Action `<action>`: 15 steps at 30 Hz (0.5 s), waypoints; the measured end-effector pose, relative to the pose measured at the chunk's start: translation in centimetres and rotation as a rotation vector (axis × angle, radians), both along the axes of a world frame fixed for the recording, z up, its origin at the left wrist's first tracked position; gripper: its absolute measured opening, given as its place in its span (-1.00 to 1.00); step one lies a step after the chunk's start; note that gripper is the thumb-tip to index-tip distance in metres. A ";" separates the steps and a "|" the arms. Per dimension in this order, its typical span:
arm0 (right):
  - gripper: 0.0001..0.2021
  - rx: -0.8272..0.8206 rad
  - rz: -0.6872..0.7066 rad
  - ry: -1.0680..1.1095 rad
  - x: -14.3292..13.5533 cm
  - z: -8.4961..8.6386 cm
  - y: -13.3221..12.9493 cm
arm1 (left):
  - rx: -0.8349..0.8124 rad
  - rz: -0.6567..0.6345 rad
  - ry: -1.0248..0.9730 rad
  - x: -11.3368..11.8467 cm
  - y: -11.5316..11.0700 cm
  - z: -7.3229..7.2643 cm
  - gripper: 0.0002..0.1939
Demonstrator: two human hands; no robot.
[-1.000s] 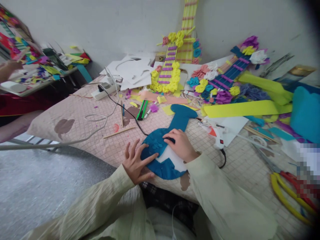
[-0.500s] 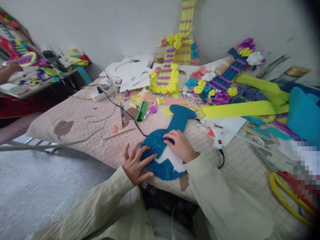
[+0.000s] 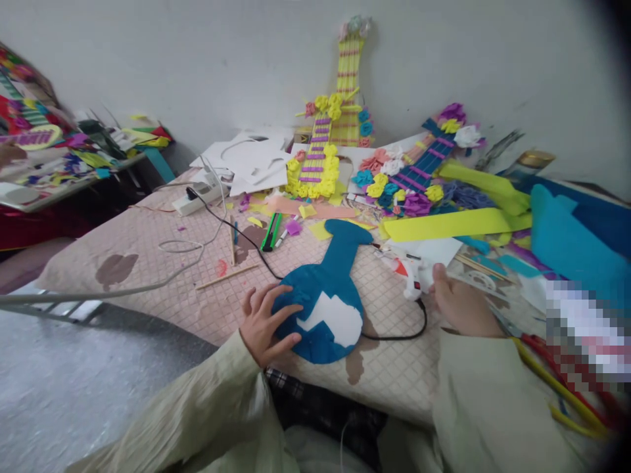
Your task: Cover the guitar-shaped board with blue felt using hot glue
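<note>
Pixelation masks a patch at the right edge, hiding part of the scissors [image 3: 539,368], whose red and yellow handles run into shadow. A co-worker's hand [image 3: 10,154] is cut off at the left edge. The right hand [image 3: 461,305] is seen from its thumb side, beside the glue gun [image 3: 413,279]; its other fingers are largely hidden, so their spread, and whether they touch the gun, cannot be told. The left hand [image 3: 266,323] is open, fingers spread and slightly bent, fingertips on the left side of the blue guitar-shaped piece [image 3: 340,259]. This piece lies flat near the front edge of the quilted table cover [image 3: 162,263], its neck pointing toward the wall; an irregular white area shows on its round body. Toward the back right, a jar-like container [image 3: 535,161] with a gold-coloured top is blurred, its contents unreadable. A green cutter [image 3: 271,232] lies beyond the blue piece, well apart from both hands.
</note>
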State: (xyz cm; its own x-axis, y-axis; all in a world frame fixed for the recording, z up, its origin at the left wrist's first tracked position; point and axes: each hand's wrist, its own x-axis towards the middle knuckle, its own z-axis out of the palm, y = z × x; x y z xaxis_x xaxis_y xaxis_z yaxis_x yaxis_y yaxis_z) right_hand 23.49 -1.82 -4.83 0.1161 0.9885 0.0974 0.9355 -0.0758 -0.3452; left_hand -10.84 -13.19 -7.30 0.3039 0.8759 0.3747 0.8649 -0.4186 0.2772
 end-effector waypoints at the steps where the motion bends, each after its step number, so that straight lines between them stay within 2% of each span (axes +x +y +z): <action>1: -0.38 -0.040 0.010 -0.011 0.1 -0.3 0.4 | 0.000 0.003 -0.017 0.0 0.4 0.5 -0.59; 4: -0.40 -0.157 0.013 -0.102 -0.5 -0.6 1.4 | -0.035 -0.006 -0.018 0.0 1.4 1.5 -0.55; 7: -0.49 -0.192 0.044 -0.105 -1.2 -0.4 1.6 | -0.101 -0.052 0.031 0.1 2.2 1.6 -0.48; 11: -0.57 -0.128 0.058 0.001 -1.0 -0.2 1.0 | -0.132 -0.109 0.075 0.1 2.9 1.1 -0.52; 13: -0.58 -0.087 0.019 0.016 -0.7 0.0 0.5 | -0.108 -0.124 0.078 0.1 3.0 0.9 -0.62; 15: -0.62 0.007 -0.055 0.146 -0.6 0.1 0.0 | -0.085 -0.136 0.060 0.1 3.1 0.8 -0.72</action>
State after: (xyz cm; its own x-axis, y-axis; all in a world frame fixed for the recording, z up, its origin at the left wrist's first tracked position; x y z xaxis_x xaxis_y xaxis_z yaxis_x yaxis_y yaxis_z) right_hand 22.94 -1.83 -4.70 0.1840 0.9795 0.0822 0.8695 -0.1232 -0.4783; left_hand -10.74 -10.05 -6.50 0.4412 0.8531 0.2786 0.8180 -0.5100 0.2662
